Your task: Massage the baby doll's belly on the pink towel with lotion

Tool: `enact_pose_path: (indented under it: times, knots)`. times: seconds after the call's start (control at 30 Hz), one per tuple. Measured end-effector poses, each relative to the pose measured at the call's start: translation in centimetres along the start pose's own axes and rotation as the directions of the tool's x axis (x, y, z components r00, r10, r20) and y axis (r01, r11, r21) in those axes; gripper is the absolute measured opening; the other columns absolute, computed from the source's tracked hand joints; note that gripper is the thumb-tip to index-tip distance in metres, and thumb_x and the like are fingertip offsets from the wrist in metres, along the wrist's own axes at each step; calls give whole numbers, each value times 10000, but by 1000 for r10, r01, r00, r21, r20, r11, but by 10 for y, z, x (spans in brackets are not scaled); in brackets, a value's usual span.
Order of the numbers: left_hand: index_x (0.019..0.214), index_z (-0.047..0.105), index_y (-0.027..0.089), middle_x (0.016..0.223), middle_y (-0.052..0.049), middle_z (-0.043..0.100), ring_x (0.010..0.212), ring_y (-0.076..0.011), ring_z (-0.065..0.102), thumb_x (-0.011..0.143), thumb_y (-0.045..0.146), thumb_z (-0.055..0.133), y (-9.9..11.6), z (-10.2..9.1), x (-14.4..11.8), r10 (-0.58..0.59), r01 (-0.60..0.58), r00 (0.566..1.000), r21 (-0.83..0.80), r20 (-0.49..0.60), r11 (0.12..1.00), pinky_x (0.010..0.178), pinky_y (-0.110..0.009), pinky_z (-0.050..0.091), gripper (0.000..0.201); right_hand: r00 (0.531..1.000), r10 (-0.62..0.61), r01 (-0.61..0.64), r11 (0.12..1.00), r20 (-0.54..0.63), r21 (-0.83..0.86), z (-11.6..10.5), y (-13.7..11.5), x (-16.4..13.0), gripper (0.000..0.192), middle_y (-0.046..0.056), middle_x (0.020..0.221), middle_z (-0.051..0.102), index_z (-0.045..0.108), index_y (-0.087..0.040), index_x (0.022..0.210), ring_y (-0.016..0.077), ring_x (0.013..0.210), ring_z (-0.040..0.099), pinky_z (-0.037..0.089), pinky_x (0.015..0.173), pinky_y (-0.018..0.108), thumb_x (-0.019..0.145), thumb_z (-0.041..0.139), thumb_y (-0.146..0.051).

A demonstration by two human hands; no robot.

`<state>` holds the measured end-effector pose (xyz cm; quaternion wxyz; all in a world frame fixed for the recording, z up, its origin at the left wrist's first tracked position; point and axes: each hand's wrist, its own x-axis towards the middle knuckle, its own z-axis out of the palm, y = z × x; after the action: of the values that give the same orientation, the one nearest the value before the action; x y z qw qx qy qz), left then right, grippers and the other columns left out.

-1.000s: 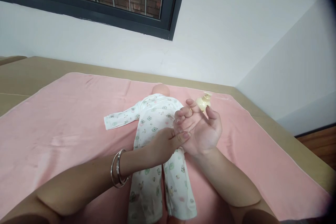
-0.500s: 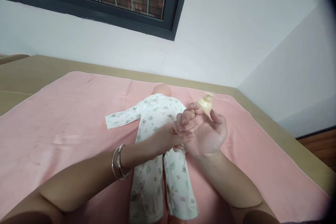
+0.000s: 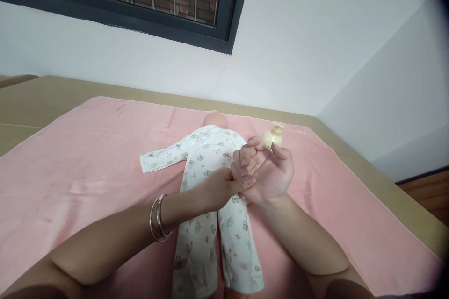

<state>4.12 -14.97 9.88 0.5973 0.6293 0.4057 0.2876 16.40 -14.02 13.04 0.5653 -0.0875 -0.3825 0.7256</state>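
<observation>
My left hand (image 3: 220, 189), with two silver bangles (image 3: 159, 217) on its wrist, is closed around the little-finger side of my right hand, its thumb pressing near the palm. Palm up, my right hand (image 3: 268, 175) has loosely curled fingers and a thumb held apart, with no object in it. Both hands are over a baby doll (image 3: 210, 149) in a white printed outfit, lying stretched out on a pink sheet (image 3: 115, 149). They hide part of its side and one arm. Just beyond my right fingertips is a cream pump bottle (image 3: 272, 136).
The sheet covers a light wooden surface (image 3: 70, 85) that meets a white wall (image 3: 280, 46). A dark-framed window (image 3: 140, 18) with bars is at the upper left. Brown wood (image 3: 426, 196) shows at the right edge.
My right hand has shifted slightly left and its thumb has moved inward. My left hand keeps its hold on it. The doll and bottle stay where they were.
</observation>
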Motion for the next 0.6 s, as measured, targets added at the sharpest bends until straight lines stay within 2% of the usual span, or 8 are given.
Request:
enact_pose_path:
  times: [0.13,0.33,0.43,0.53,0.6]
  knots:
    - [644,599,160,615,12,558,608,-132,483,740,501,658,5,0,-2,-51,50,998,-27,-41,998,548,-243,355,359,999,-32,32,999,-7,-15,1,2,0,291,20,586,618,641,-227,818,133,420,434,243,288,176,792,450,-445]
    - [592,563,167,572,29,512,584,-122,454,763,504,635,5,3,-6,6,-4,993,18,-117,1000,532,-245,336,385,995,-97,95,990,-15,-105,5,3,-4,258,26,591,631,630,-219,823,136,417,465,317,315,194,824,425,-376]
    - [648,577,169,648,16,572,655,-143,529,781,494,626,1,5,-6,39,-38,987,12,-159,999,569,-250,387,355,993,-87,71,981,-83,-178,6,3,-5,186,18,591,628,610,-205,817,143,463,523,357,343,195,814,468,-324]
    - [740,600,178,770,-10,636,777,-182,589,804,470,605,0,9,-4,79,-75,979,29,-186,997,635,-270,448,299,988,-66,26,964,-143,-263,8,3,-6,157,3,613,631,607,-195,897,135,493,552,422,406,210,811,501,-271]
    - [739,592,183,743,-12,626,768,-185,589,816,453,585,2,10,-3,87,-79,977,51,-192,996,630,-275,461,281,987,-69,22,951,-143,-309,9,2,-7,179,-3,637,637,606,-193,959,124,500,556,436,433,210,818,510,-244]
